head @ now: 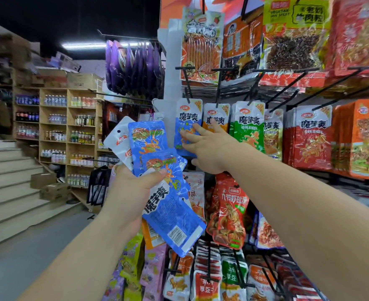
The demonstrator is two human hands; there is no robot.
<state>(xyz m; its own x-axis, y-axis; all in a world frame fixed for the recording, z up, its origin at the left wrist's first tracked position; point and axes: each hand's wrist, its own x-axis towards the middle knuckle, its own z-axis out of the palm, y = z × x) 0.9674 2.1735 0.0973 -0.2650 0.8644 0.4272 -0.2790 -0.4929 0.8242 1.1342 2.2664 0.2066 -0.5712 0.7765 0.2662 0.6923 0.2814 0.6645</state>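
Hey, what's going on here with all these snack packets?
A person stands at a shop's snack rack. The left hand grips a bunch of blue packets. The right hand reaches forward with straight fingers and touches the hanging blue packets of the same kind on a peg.

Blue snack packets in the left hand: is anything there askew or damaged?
Yes, askew: the left hand grips the blue packets in a loose fan, each tilted differently. The lowest packet slants with its barcode end down. No tear or spill shows.
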